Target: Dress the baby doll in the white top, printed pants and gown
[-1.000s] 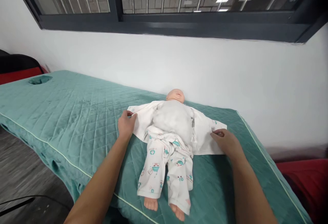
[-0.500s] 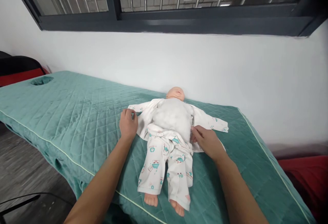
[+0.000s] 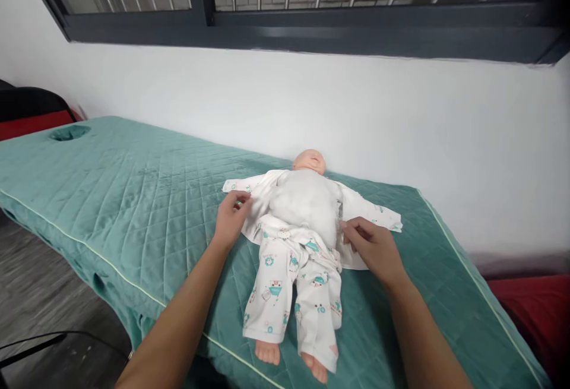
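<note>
A baby doll (image 3: 309, 162) lies on its back, its head toward the wall. Its white printed shirt (image 3: 262, 196) is spread open, with both sleeves out to the sides. The soft white torso (image 3: 305, 199) is bare above white printed trousers (image 3: 271, 282), and both feet stick out of the legs. My left hand (image 3: 232, 217) hovers by the shirt's left part, fingers loosely bent and apart, holding nothing visible. At the torso's right side, my right hand (image 3: 371, 245) has thumb and fingertips drawn together; what lies between them, if anything, is too small to make out.
A green quilted cover (image 3: 146, 199) with pale piping lies over the bed, which has a round hole (image 3: 70, 132) at far left. Behind are a white wall (image 3: 178, 92) and a barred window. Red items stand at both sides.
My left hand has moved slightly right, closer to the torso, and its fingers have loosened. My right hand has drawn back slightly from the torso's side. The view has shifted a little.
</note>
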`<state>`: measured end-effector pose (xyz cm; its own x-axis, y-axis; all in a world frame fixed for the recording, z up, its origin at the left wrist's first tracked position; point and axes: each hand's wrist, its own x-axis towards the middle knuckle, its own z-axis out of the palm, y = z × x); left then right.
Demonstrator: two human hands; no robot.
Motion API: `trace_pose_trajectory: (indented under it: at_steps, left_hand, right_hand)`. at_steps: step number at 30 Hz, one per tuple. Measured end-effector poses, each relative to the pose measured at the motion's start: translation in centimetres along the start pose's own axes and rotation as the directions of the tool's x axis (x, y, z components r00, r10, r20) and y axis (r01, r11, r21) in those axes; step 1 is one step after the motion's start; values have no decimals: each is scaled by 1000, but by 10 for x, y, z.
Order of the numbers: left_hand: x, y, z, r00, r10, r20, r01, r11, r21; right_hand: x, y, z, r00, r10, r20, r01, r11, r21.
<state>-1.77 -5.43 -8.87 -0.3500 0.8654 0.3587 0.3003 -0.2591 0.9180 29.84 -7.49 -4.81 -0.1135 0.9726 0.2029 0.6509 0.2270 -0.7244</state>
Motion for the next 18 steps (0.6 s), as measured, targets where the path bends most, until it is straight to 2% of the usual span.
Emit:
trace_pose_trajectory:
  at_steps: [2, 3, 6, 8, 12, 15, 18]
  left_hand:
    - [-6, 9, 3, 985, -90, 146, 113, 980, -162]
    - [-9, 13, 4, 964, -106, 244, 160, 964, -214]
    - [-14, 19, 4, 847, -38, 530, 214, 937, -275]
    - [-14, 20, 1, 768, 15, 641, 220, 933, -286]
    - [-10, 23, -5, 677, 47, 734, 189, 953, -236]
    - [-9, 26, -8, 638, 48, 769, 166, 966, -198]
    - [-9, 26, -10, 575, 37, 817, 155, 976, -153]
  right_hand:
    - [-5, -11, 7, 995, -104, -8, 104, 992, 72]
    - [-7, -17, 11, 988, -157, 11, 155, 984, 85]
    - [-13, -32, 22, 954, -289, 73, 286, 957, 55]
    - [-15, -37, 24, 928, -358, 105, 357, 934, 31]
    - [-13, -40, 19, 894, -395, 211, 397, 917, 33]
    - [-13, -42, 12, 890, -348, 294, 343, 937, 72]
    - [-14, -45, 7, 885, -288, 367, 266, 958, 112]
